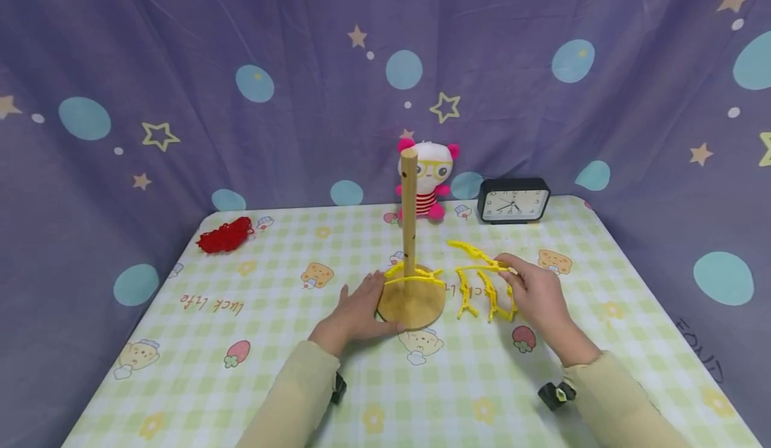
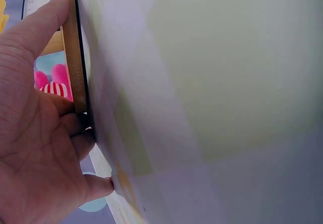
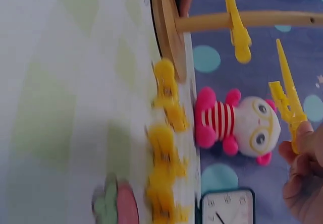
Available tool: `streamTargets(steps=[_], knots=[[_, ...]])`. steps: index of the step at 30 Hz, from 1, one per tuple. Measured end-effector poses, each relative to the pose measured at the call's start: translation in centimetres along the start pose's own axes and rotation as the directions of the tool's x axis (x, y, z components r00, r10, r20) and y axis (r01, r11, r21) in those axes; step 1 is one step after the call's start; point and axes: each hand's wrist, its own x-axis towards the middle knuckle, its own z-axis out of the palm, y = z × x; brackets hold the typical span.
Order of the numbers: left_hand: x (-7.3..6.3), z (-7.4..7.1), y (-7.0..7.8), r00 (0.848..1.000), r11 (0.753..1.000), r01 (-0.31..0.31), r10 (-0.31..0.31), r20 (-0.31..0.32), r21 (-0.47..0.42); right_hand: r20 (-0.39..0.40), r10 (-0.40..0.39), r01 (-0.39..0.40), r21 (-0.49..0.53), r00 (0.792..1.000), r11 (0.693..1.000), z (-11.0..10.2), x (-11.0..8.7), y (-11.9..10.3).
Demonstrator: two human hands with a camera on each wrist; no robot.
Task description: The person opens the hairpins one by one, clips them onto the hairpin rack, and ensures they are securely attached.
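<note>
A wooden stand has a round base (image 1: 415, 311) and an upright pole (image 1: 409, 213). My left hand (image 1: 358, 311) grips the base's rim on its left side, thumb toward the front; the left wrist view shows the fingers against the edge (image 2: 74, 57). Low on the pole sits a yellow plastic branch-like piece (image 3: 237, 27), apart from the base. Right of the stand, my right hand (image 1: 539, 294) pinches one end of a similar yellow piece (image 3: 288, 88) above the table. Beneath that hand, several more yellow pieces (image 1: 490, 294) lie in a row, one partly hidden by it.
A plush panda (image 1: 429, 173) sits behind the pole, with a black alarm clock (image 1: 514, 201) to its right. A red tangled bundle (image 1: 225, 236) lies at the back left. The table wears a checked cloth (image 1: 289, 354); a purple curtain (image 1: 313, 140) stands behind.
</note>
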Motion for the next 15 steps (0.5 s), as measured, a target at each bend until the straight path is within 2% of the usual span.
streamTargets(steps=[8,15], knots=[[0.1,0.1,-0.1,1.0,1.0,-0.003,0.003,-0.004,-0.003,-0.003,-0.108,0.108,0.047,0.994,0.993,3.2,1.1,-3.0],[0.1,0.3,-0.3,1.0,1.0,-0.007,0.007,-0.007,0.001,-0.014,-0.243,0.243,0.047,0.97,0.969,5.4,1.8,-5.2]])
